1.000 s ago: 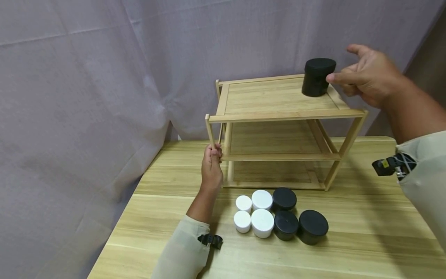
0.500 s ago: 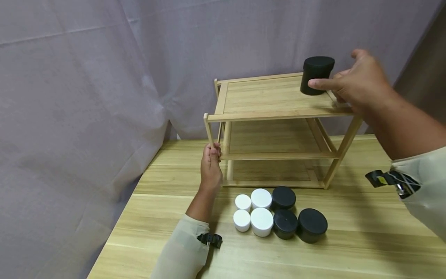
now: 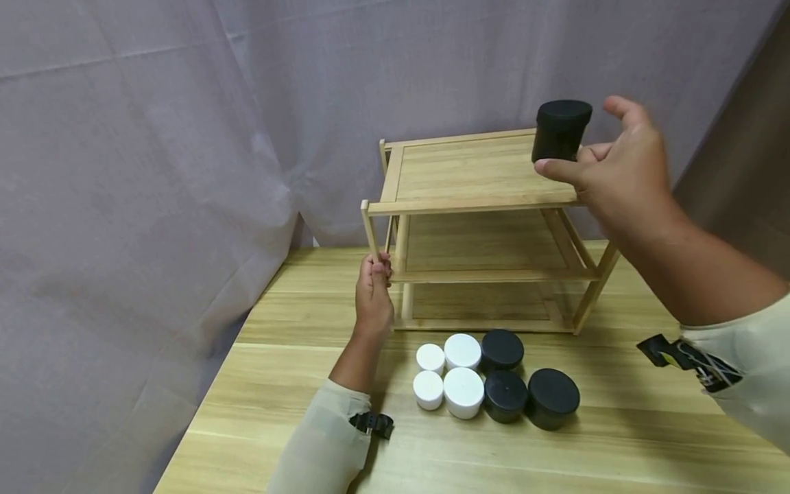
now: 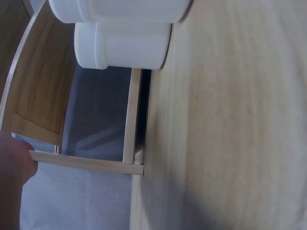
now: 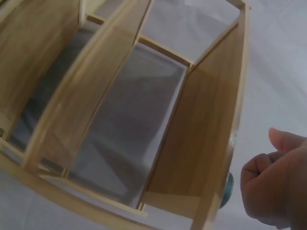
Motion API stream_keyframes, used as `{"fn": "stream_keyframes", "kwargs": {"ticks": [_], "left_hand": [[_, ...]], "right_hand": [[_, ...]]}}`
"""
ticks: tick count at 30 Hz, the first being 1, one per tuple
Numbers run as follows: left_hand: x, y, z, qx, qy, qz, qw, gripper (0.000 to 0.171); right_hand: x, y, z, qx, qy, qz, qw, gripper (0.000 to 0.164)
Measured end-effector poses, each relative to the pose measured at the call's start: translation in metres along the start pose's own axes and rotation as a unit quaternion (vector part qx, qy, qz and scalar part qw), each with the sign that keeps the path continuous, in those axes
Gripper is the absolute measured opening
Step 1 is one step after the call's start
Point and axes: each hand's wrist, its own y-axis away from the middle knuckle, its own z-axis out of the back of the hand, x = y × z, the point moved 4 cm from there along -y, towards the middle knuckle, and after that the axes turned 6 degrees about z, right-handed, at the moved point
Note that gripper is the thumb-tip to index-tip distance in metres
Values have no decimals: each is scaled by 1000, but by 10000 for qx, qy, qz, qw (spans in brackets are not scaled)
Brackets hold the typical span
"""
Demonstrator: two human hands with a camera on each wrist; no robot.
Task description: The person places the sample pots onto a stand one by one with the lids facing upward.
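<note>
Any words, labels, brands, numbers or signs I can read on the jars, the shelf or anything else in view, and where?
None: no text can be read in any view.
White jars: no lettering on the lids or the sides that show.
Black jars: none legible.
Wooden shelf: none shows.
Black wrist devices: any marking is too small to read.

Head view faces the rack [image 3: 481, 241] from above; tipped wrist views share it closer, the right perhaps from below.
</note>
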Motion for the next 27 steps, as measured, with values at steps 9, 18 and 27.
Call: {"fn": "stream_keyframes", "kwargs": {"ticks": [9,18,27], "left_hand": [[1,0,0,19,-13,-28,10000,80],[2,0,0,-10,-39,-64,10000,83],[2,-1,-1,-30,-16,-49,10000,81]], "right_hand": [[-9,18,-10,-10,-532,740,9958,90],[-16,39,-18,274,-1016,1184,9874,73],[-32,67,-22,1103,-1469,1544,9708,49]]}}
